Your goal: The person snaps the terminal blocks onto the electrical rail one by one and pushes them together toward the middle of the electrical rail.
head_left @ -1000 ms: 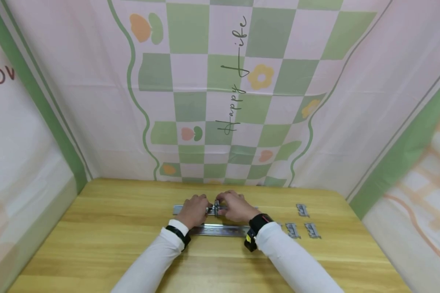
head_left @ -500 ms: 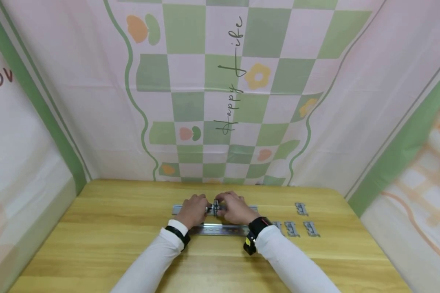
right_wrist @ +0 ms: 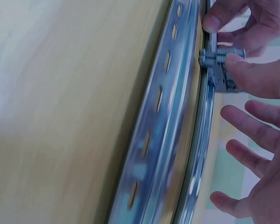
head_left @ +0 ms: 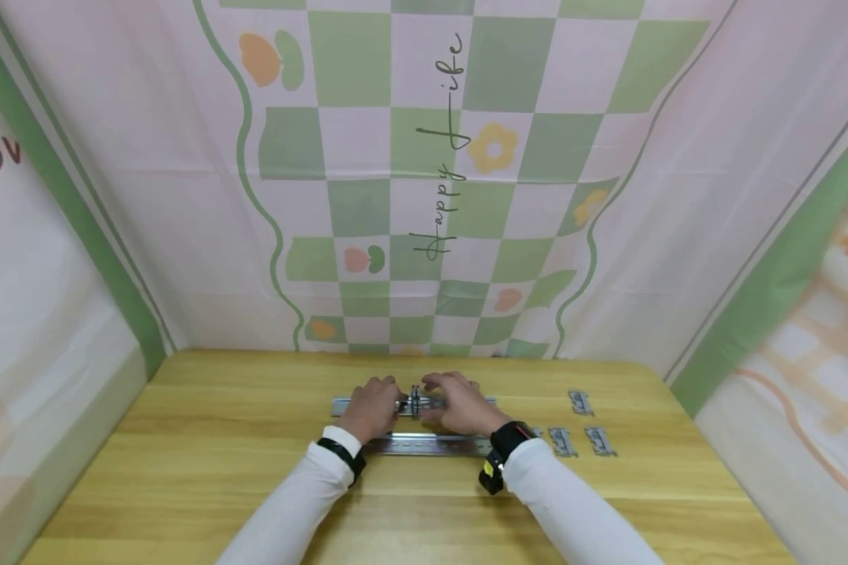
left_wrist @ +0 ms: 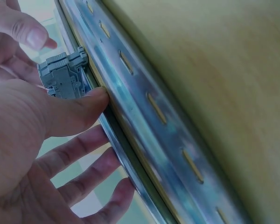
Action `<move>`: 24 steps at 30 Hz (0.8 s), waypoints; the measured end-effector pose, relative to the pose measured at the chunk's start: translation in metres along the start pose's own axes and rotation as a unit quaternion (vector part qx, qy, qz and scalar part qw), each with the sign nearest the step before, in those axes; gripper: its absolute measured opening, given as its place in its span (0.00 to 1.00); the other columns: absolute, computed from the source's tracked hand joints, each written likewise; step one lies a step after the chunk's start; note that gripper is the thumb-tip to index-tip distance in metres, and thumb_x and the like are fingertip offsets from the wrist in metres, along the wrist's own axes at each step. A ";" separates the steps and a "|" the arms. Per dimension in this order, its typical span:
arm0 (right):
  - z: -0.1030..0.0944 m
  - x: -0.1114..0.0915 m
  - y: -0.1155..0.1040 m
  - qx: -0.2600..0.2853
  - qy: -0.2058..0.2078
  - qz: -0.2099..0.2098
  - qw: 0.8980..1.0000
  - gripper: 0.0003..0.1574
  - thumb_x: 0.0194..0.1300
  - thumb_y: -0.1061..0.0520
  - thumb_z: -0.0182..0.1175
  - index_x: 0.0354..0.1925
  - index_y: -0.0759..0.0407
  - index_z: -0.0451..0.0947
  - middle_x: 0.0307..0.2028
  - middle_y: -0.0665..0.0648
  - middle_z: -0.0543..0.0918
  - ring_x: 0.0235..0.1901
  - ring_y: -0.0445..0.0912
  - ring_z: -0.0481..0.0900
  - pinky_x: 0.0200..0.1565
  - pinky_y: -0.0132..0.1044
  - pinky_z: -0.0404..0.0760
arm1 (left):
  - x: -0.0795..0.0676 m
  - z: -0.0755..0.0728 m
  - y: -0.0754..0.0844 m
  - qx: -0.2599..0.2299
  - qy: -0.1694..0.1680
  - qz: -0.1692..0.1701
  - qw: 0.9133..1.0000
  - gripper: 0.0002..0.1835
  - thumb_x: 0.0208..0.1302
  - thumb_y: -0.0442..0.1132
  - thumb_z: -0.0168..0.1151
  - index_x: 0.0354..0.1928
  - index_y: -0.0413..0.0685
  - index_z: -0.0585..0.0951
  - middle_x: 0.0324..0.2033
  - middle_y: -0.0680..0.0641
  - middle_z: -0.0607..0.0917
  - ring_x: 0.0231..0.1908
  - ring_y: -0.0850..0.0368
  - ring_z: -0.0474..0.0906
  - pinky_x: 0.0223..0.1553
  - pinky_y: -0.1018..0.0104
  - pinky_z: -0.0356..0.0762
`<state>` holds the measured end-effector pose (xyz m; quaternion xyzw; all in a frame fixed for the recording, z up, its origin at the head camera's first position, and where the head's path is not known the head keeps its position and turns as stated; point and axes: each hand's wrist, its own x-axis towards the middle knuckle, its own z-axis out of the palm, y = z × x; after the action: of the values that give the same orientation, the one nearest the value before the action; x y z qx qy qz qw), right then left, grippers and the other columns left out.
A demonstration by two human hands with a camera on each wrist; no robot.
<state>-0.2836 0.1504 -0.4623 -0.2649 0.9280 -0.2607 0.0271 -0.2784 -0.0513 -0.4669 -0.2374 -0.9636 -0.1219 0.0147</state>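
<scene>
My left hand grips the farther metal DIN rail, its thumb on the near edge and fingers on the far side, as the left wrist view shows. Grey DIN-rail terminal blocks stand upright side by side on that rail, just right of the left hand. My right hand is beside them with its fingers spread apart. In the right wrist view its thumb overlaps the terminal blocks, while the other fingers curl round nothing.
A second slotted DIN rail lies parallel, nearer the body. Several loose grey terminal blocks lie flat on the wooden table at the right, one partly hidden by the right wrist. A patterned curtain hangs behind the table.
My right hand has loosened from the terminal blocks and shifted slightly right, its fingers spreading. The left hand keeps its hold on the rail.
</scene>
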 end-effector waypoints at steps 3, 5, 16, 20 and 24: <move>-0.005 -0.006 0.006 0.001 0.005 0.003 1.000 0.37 0.54 0.49 0.64 0.60 0.59 0.66 0.50 0.53 0.78 0.58 0.54 0.65 0.58 0.57 0.54 | -0.001 -0.001 0.001 -0.002 -0.003 -0.003 1.000 0.15 0.49 0.37 0.64 0.42 0.53 0.83 0.36 0.51 0.77 0.36 0.53 0.71 0.34 0.55 0.74; -0.010 -0.012 0.011 -0.003 0.008 0.005 1.000 0.36 0.54 0.51 0.64 0.60 0.59 0.67 0.50 0.54 0.78 0.58 0.54 0.65 0.58 0.58 0.54 | -0.001 -0.001 0.001 -0.004 -0.004 -0.004 1.000 0.16 0.49 0.37 0.65 0.43 0.53 0.83 0.37 0.51 0.77 0.36 0.52 0.71 0.35 0.55 0.74; -0.037 -0.041 0.050 -0.036 0.029 0.057 0.997 0.30 0.56 0.51 0.63 0.56 0.59 0.71 0.47 0.55 0.78 0.51 0.52 0.72 0.52 0.50 0.68 | -0.002 -0.001 0.001 -0.003 -0.003 -0.002 1.000 0.14 0.50 0.38 0.65 0.43 0.53 0.83 0.36 0.51 0.76 0.36 0.53 0.71 0.35 0.55 0.74; -0.049 -0.051 0.062 -0.064 0.035 0.070 0.995 0.29 0.57 0.52 0.62 0.56 0.60 0.71 0.47 0.56 0.78 0.50 0.53 0.73 0.51 0.49 0.70 | -0.002 0.001 0.000 -0.001 -0.003 -0.004 1.000 0.15 0.50 0.38 0.65 0.44 0.54 0.83 0.37 0.51 0.77 0.36 0.53 0.71 0.36 0.55 0.74; -0.061 -0.061 0.081 -0.107 0.036 0.080 0.990 0.29 0.56 0.54 0.61 0.55 0.61 0.71 0.47 0.57 0.78 0.49 0.54 0.74 0.50 0.50 0.71 | -0.002 0.001 0.001 0.001 -0.002 -0.002 1.000 0.15 0.51 0.39 0.65 0.44 0.53 0.83 0.36 0.51 0.76 0.36 0.53 0.71 0.35 0.55 0.74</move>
<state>-0.2811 0.2689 -0.4552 -0.1818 0.9691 -0.1664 -0.0140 -0.2764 -0.0510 -0.4681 -0.2362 -0.9641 -0.1206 0.0126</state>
